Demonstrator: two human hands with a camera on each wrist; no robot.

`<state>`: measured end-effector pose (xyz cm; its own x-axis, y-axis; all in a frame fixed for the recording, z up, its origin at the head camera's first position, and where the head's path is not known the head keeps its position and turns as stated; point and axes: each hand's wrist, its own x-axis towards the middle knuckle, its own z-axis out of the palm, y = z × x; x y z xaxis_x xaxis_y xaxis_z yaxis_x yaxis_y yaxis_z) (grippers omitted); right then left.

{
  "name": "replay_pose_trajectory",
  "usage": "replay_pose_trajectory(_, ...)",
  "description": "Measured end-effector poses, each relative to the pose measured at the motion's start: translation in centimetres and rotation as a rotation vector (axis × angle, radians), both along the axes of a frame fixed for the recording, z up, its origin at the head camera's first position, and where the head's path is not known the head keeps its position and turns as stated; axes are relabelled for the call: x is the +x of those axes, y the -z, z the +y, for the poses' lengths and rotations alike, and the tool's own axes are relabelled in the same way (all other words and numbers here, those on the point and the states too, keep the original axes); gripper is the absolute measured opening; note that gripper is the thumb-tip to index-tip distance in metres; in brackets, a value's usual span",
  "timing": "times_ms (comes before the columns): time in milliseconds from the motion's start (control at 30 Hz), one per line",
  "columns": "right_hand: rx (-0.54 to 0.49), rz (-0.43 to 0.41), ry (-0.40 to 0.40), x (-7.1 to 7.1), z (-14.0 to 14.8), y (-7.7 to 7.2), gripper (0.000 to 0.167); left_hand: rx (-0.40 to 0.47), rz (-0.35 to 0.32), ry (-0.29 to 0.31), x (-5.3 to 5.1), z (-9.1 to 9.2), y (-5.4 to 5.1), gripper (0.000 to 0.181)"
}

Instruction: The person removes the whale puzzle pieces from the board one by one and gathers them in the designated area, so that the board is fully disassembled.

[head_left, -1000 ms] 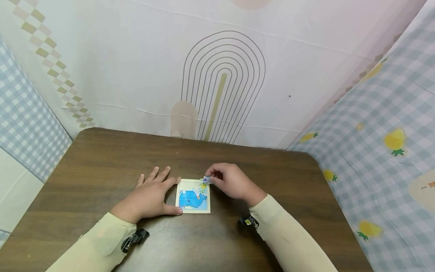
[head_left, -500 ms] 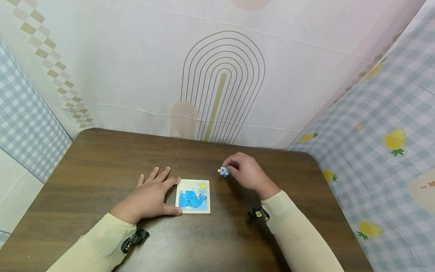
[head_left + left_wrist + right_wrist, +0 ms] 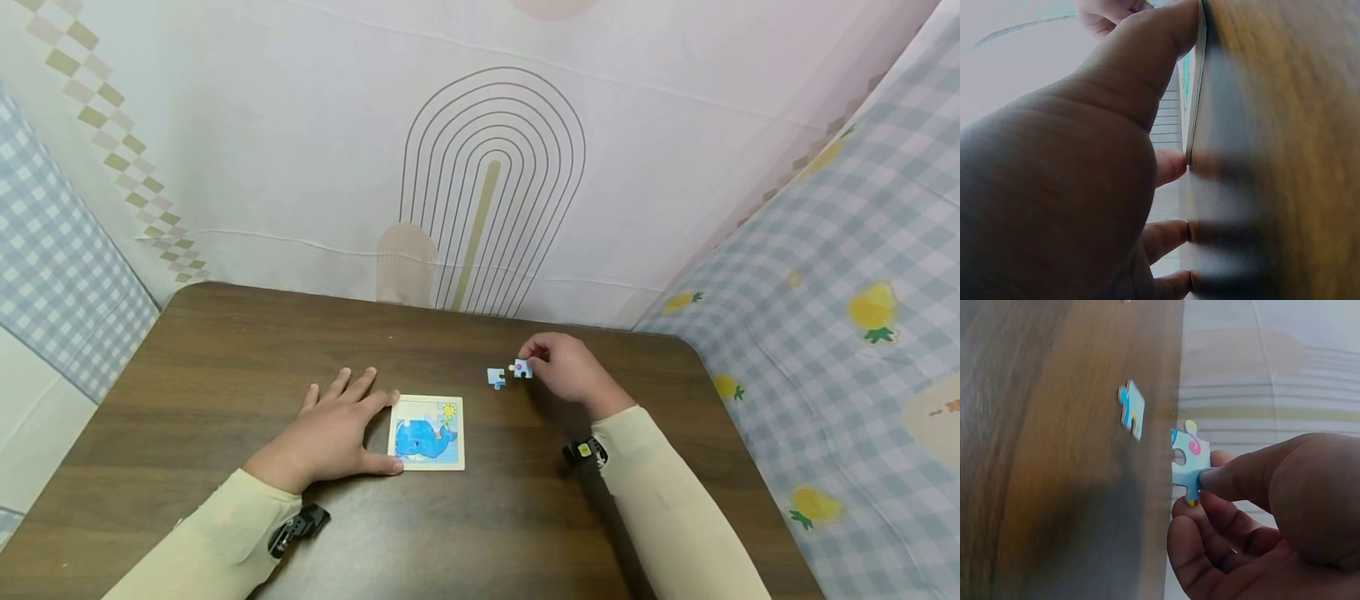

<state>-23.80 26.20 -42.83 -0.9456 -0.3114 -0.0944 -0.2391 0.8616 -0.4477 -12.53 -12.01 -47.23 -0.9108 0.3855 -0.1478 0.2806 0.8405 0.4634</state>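
A small square whale jigsaw puzzle in a pale frame lies on the table. Its blue whale and yellow sun are in place, while the upper left part shows pale backing. My left hand is spread flat, thumb and index finger touching the frame's left corners. Farther right, my right hand pinches a puzzle piece between thumb and fingers. That piece is pale blue with a pink swirl and a yellow knob. Beside it, a second light blue puzzle piece lies on the tabletop, apart from the hand.
The brown wooden table ends at a patterned white cloth behind. A checked cloth with yellow fruit hangs along the right side. Black wrist cameras sit on both sleeves.
My right hand has moved right and away from the frame's upper right corner, carrying the swirl puzzle piece. The other piece now shows on the table. My left hand stays still.
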Motion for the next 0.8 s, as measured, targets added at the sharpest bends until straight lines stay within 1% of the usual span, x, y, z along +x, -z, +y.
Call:
replay_pose_trajectory(167, 0.025, -0.047, 0.004, -0.9, 0.4, 0.3, 0.017, 0.002, -0.007, 0.0, 0.0, 0.0, 0.0, 0.111)
replay_pose_trajectory(433, 0.079, -0.104, -0.027, -2.2, 0.4, 0.6, 0.02, 0.001, -0.011, -0.003, 0.0, 0.0, -0.1, 0.11)
replay_pose_trajectory(800, 0.103, -0.158, -0.026, -2.9, 0.3, 1.2, 0.02, 0.001, -0.006, -0.004, 0.0, 0.1, -0.1, 0.11)
